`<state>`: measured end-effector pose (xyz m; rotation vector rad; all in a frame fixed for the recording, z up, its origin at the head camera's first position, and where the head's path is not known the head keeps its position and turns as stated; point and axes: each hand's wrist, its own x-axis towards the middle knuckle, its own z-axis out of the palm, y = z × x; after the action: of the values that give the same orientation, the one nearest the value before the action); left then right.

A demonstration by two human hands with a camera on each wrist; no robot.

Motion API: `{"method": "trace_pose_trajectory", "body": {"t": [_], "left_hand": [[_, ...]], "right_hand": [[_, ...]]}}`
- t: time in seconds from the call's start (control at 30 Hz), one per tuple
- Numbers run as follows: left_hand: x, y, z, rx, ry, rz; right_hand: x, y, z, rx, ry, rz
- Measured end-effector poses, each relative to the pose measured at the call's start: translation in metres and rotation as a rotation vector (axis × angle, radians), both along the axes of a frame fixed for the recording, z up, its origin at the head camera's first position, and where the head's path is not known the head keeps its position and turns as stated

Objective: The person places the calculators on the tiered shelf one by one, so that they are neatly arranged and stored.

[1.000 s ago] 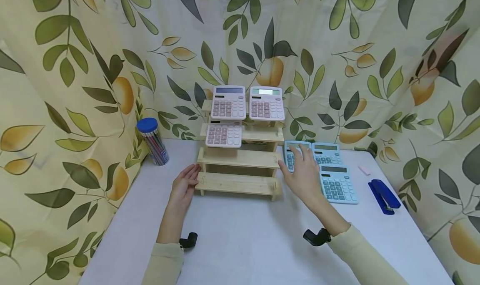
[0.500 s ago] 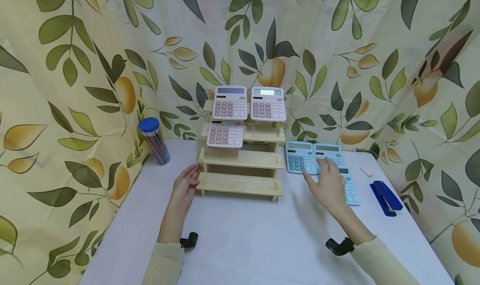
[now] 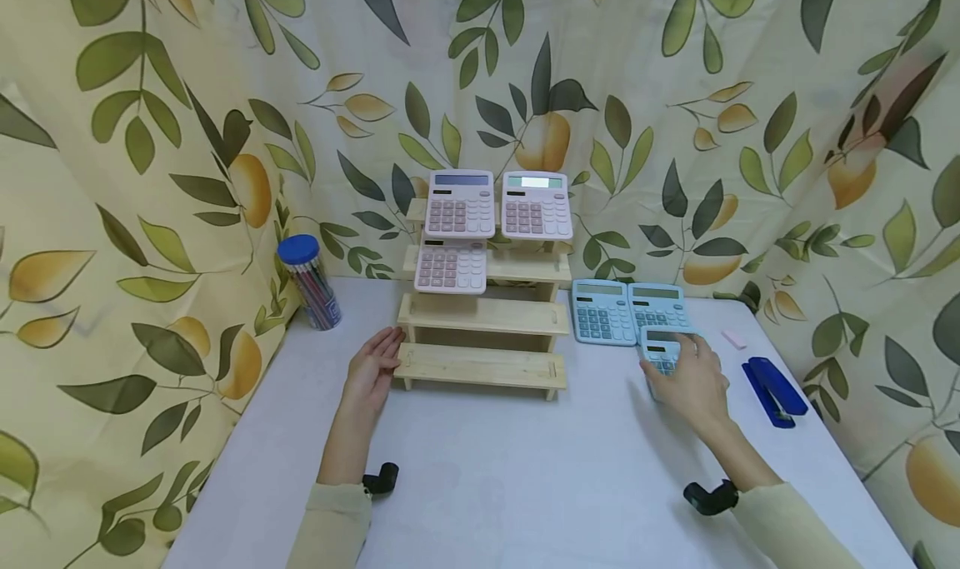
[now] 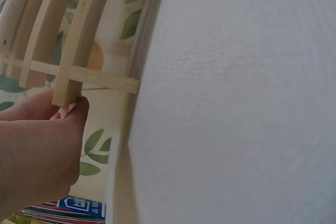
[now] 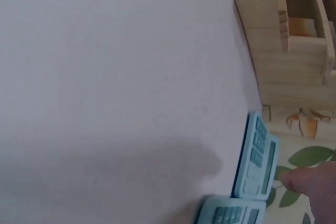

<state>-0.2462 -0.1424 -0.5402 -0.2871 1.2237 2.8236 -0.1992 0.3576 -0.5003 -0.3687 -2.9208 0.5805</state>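
A stepped wooden shelf (image 3: 480,365) stands mid-table, with three pink calculators (image 3: 460,205) on its upper steps. My left hand (image 3: 371,373) pinches the left end of the lowest board, thumb and fingers at its edge in the left wrist view. Right of the shelf lie three blue calculators (image 3: 602,312), two at the back and one in front. My right hand (image 3: 693,381) is spread over the front blue calculator (image 3: 660,354), thumb near its left side and fingers over its display, hiding much of its keypad. In the right wrist view, one fingertip (image 5: 299,179) shows beside the blue calculators.
A blue stapler (image 3: 775,392) and a small pink eraser-like piece (image 3: 733,339) lie right of the blue calculators. A blue-lidded tub of pens (image 3: 309,284) stands at the back left. Leaf-patterned curtain (image 3: 360,94) encloses the white table (image 3: 517,486).
My right hand has moved rightward, from the back-left blue calculator past the back-right one, and down over the front one. My left hand has stayed at the shelf's end.
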Motion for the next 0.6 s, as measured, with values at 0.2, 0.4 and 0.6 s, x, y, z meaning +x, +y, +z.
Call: {"method": "trace_pose_trajectory", "body": {"t": [0.2, 0.4, 0.6], "left_hand": [[0.000, 0.000, 0.001, -0.004, 0.015, -0.004], [0.000, 0.001, 0.001, -0.017, 0.021, -0.004], [-0.001, -0.001, 0.000, -0.030, 0.021, 0.000]], "right_hand": [[0.001, 0.019, -0.012, -0.002, -0.087, -0.036], [0.010, 0.024, -0.023, -0.022, -0.166, -0.036], [0.012, 0.023, -0.026, -0.005, -0.199, -0.042]]}}
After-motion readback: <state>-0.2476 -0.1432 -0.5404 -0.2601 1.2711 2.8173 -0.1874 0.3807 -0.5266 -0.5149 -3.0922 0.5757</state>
